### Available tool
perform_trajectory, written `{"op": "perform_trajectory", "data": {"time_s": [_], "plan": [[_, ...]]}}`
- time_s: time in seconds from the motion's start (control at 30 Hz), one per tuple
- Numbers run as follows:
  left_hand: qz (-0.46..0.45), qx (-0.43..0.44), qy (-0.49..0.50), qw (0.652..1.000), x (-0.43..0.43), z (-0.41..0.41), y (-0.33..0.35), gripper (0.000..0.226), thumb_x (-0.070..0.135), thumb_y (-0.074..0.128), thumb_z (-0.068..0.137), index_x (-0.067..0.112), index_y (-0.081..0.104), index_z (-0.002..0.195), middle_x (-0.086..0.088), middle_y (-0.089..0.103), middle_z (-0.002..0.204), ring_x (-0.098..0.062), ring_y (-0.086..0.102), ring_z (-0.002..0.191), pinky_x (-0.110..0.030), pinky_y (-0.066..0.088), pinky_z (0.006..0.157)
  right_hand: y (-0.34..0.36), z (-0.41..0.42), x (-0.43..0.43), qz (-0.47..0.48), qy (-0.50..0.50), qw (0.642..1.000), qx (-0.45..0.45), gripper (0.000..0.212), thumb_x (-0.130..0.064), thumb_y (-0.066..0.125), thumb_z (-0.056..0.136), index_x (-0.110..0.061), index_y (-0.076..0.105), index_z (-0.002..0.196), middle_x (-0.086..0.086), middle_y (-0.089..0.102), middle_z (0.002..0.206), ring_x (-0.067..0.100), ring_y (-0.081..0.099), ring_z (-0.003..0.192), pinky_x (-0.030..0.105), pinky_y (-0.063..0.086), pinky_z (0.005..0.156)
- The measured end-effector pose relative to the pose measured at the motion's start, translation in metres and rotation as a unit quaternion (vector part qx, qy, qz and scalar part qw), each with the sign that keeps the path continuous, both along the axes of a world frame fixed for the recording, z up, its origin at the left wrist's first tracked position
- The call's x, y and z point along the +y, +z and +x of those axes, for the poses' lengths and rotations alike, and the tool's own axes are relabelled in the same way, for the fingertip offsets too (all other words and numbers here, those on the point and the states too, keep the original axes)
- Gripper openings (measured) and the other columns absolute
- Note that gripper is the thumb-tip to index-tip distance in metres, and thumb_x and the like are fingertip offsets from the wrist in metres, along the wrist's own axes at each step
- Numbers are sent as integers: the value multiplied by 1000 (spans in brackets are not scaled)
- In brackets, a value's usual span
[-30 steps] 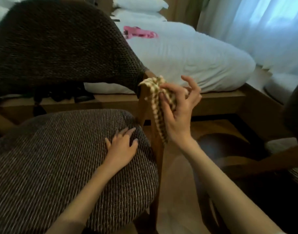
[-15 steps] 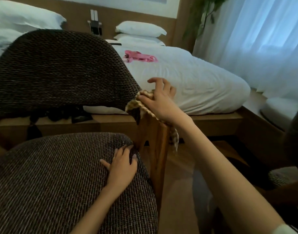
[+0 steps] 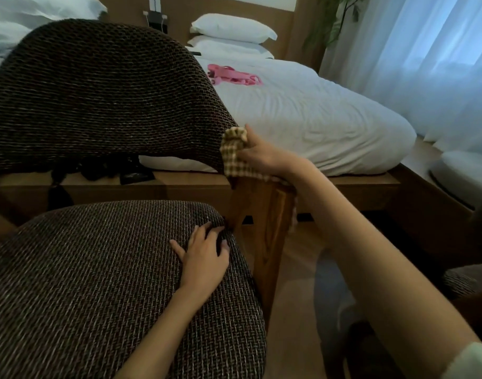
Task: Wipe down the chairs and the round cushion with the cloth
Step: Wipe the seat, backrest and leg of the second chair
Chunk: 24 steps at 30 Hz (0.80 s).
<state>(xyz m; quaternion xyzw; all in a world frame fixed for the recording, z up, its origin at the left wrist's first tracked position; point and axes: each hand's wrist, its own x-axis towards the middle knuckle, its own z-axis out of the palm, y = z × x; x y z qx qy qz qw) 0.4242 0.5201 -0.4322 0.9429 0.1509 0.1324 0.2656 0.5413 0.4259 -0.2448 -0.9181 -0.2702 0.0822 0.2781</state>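
Observation:
A dark woven chair fills the left of the view, with a curved backrest [image 3: 97,99] and a padded seat [image 3: 84,291]. My right hand [image 3: 261,154] grips a tan checked cloth [image 3: 233,151] and holds it against the right end of the backrest, just above the chair's wooden leg post [image 3: 264,231]. My left hand [image 3: 204,258] lies flat on the right part of the seat, fingers spread toward its edge. Part of a second woven chair [image 3: 461,280] shows at the far right edge. No round cushion is clearly visible.
A white bed [image 3: 302,113] with pillows [image 3: 231,27] and a pink object [image 3: 234,75] stands behind the chair on a wooden platform [image 3: 357,181]. Dark items [image 3: 111,170] lie on the platform under the backrest. Curtains [image 3: 425,64] hang at the right. Wooden floor [image 3: 294,296] runs beside the chair.
My right hand carried the cloth from mid-air to the right end of the backrest and now presses it there. My left hand stayed on the seat.

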Motion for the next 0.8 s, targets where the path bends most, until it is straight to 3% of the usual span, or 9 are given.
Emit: {"op": "perform_trajectory", "data": {"time_s": [0.07, 0.13, 0.3, 0.4, 0.47, 0.5, 0.63, 0.7, 0.8], "plan": [[-7, 0, 7, 1000, 5, 2, 0, 40, 37, 39, 98, 24, 47, 136, 4, 29, 153, -14, 22, 143, -59, -11, 111, 3, 12, 14, 9, -5, 1000, 9, 56, -8, 44, 97, -1, 20, 146, 20, 38, 145, 30, 37, 133, 32, 30, 108], [-8, 4, 9, 1000, 8, 3, 1, 42, 37, 39, 99, 23, 46, 138, 3, 30, 153, -14, 22, 143, -58, -11, 113, 3, 16, 18, 32, 7, 999, 16, 47, -5, 45, 96, 0, 30, 141, 19, 44, 140, 28, 42, 128, 29, 32, 104], [2, 16, 3, 1000, 6, 1, 4, 41, 37, 36, 99, 24, 47, 136, 4, 29, 154, -13, 18, 144, -59, -11, 112, -1, -12, -9, 84, 80, 993, -19, 38, 7, 38, 93, 1, 46, 130, 21, 49, 134, 33, 43, 126, 47, 25, 113], [5, 12, 0, 1000, 7, 0, 4, 39, 38, 36, 99, 26, 48, 135, 5, 30, 153, -14, 19, 144, -60, -10, 112, -15, -49, -45, 148, 101, 983, -42, 33, -6, 42, 97, -20, 51, 125, -2, 52, 131, 11, 43, 125, 28, 30, 109], [8, 8, -4, 1000, 7, -1, 4, 38, 37, 37, 99, 27, 49, 133, 4, 33, 151, -15, 22, 143, -61, -9, 112, -28, -75, -59, 195, 72, 976, -63, 26, -23, 45, 97, -33, 51, 120, -22, 57, 116, -9, 50, 110, 10, 35, 94], [6, 5, -4, 1000, 6, -1, 4, 37, 36, 37, 99, 27, 50, 133, 3, 34, 150, -16, 24, 142, -61, -8, 112, -37, -86, -61, 231, 39, 967, -102, 24, -27, 48, 95, -33, 52, 118, -24, 59, 108, -13, 52, 101, 7, 38, 86], [-1, 9, 3, 1000, 6, 0, 2, 36, 35, 38, 99, 28, 50, 132, 4, 34, 150, -16, 21, 143, -58, -11, 112, -93, -109, -42, 370, -102, 893, -237, 41, -26, 52, 95, -6, 44, 131, 8, 63, 111, 12, 61, 100, 25, 47, 81], [-6, 13, 2, 1000, 7, -2, -1, 38, 35, 38, 99, 28, 48, 134, 4, 31, 152, -14, 16, 145, -53, -13, 114, -115, -112, -33, 422, -150, 862, -237, 49, -35, 48, 94, -1, 43, 128, 0, 63, 97, 0, 60, 86, 18, 45, 68], [10, 19, -12, 1000, 6, -4, -4, 43, 36, 34, 100, 27, 42, 140, 2, 26, 156, -14, 11, 146, -47, -11, 116, -149, -115, -36, 425, -159, 864, -216, 47, -37, 48, 93, -7, 41, 129, -5, 61, 93, -4, 59, 80, 7, 42, 66]]}}
